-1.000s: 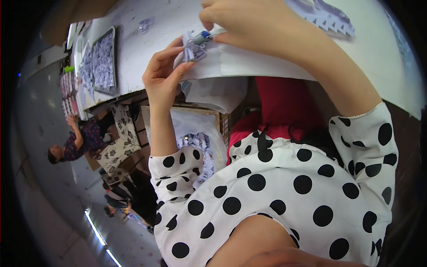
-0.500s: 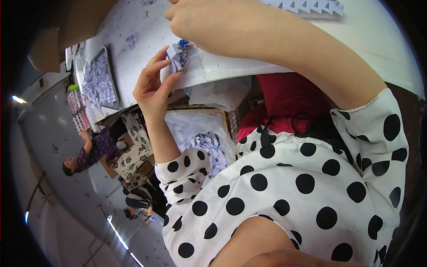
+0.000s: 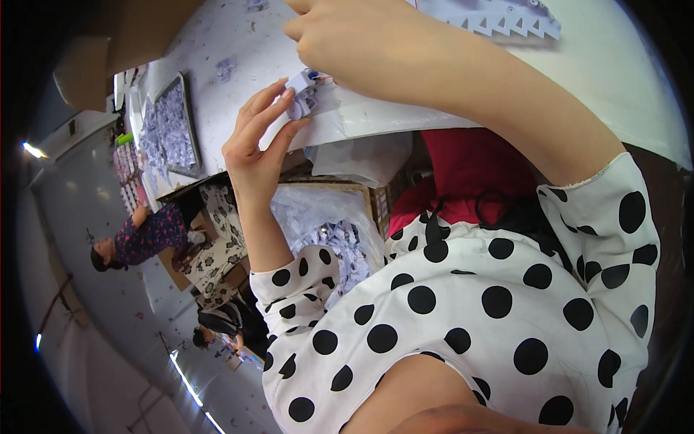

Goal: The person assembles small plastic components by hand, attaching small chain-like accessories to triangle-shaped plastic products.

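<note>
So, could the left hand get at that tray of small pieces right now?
Probably not straight away: the left hand is holding a small pale part. Nothing on the table seems to block the way to the tray, though the distance is hard to judge.

The small part (image 3: 298, 105) is finished in pale lilac and accented by a blue element (image 3: 312, 74). The toothed part (image 3: 499, 26) is coloured likewise. The worktable (image 3: 607, 87) is surfaced in white. The tray (image 3: 194, 141) is edged in dark grey and its pieces (image 3: 173, 126) are coloured lilac. The blouse (image 3: 463, 315) is patterned with large black dots on white. The cloth (image 3: 463, 155) below is coloured deep red. A co-worker's dark top (image 3: 154, 235) is speckled with red; the floral cloth (image 3: 217, 271) is printed in black on cream.
</note>
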